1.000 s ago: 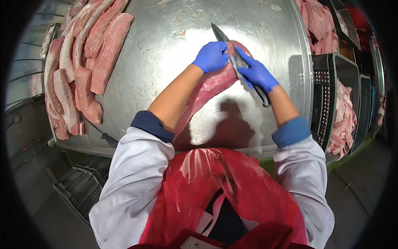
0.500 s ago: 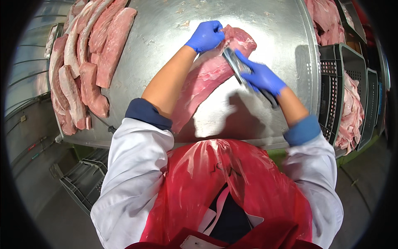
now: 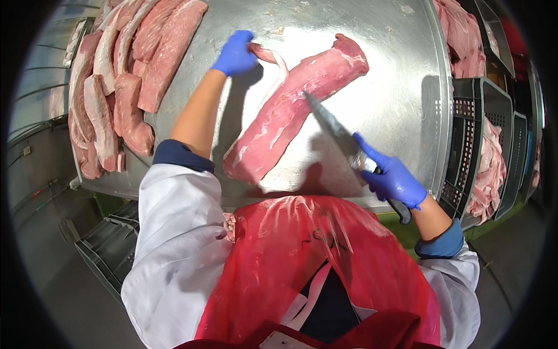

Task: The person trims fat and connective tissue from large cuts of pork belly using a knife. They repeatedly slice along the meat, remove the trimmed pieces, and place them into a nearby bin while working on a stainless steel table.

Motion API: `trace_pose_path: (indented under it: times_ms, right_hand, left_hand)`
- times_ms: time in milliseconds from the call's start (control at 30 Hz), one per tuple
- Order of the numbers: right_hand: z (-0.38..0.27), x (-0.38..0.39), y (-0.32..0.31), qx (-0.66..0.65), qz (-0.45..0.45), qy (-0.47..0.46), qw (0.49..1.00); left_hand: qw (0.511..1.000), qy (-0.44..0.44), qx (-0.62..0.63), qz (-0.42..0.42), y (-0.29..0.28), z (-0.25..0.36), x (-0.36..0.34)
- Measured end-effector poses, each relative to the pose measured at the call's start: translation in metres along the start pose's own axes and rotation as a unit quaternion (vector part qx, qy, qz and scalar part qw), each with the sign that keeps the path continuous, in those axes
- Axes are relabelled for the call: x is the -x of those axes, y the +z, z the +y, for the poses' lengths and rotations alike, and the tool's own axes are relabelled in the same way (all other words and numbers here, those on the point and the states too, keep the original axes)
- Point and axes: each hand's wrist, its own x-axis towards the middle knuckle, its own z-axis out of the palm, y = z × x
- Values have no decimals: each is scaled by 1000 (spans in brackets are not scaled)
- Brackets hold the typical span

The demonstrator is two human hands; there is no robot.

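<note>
A long pink meat loin (image 3: 296, 107) lies slantwise on the metal table, its far end toward the right. My left hand (image 3: 235, 53), in a blue glove, is closed on the end of a thin strip of meat trimming (image 3: 273, 57). The strip curves from the fingers down to the loin's left edge. My right hand (image 3: 395, 179), also gloved in blue, is wrapped round the dark handle of a knife (image 3: 334, 127). Its blade points up and left, with the tip at the loin's right side. Whether the tip touches the meat I cannot tell.
Several long cuts of meat (image 3: 125, 93) are heaped along the left side of the metal table (image 3: 401, 75). Beyond its right edge stand grey crates (image 3: 474, 93), one holding pale trimmings (image 3: 489, 166). Another crate (image 3: 107, 244) sits low at the left.
My left hand has moved left, drawing a strip away from the loin. My right hand has come back toward me and right with the knife, whose blade now shows at length.
</note>
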Motion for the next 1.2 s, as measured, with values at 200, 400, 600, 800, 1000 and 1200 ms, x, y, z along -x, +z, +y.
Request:
trace_pose_path:
  times_ms: [200, 400, 600, 800, 1000, 1200]
  right_hand:
    - [-21, -107, 7, -136, 173, -97, 971]
    - [-64, -191, 30, 31, 129, -120, 984]
    - [-56, -92, 41, 131, -7, -20, 991]
    - [-78, -133, 70, 133, 20, -82, 988]
    - [-50, -112, 107, 182, -4, -98, 978]
    - [-37, -78, 144, 199, -39, -136, 970]
  left_hand:
    - [969, 106, -154, -159, 14, 63, 9]
    - [970, 107, -94, -198, -22, 110, 7]
    - [972, 104, -90, -191, -49, 108, 9]
    - [971, 144, -108, -156, -87, 134, 21]
    - [978, 161, -104, -82, -131, 146, 53]
    - [980, 146, -130, -33, -180, 151, 88]
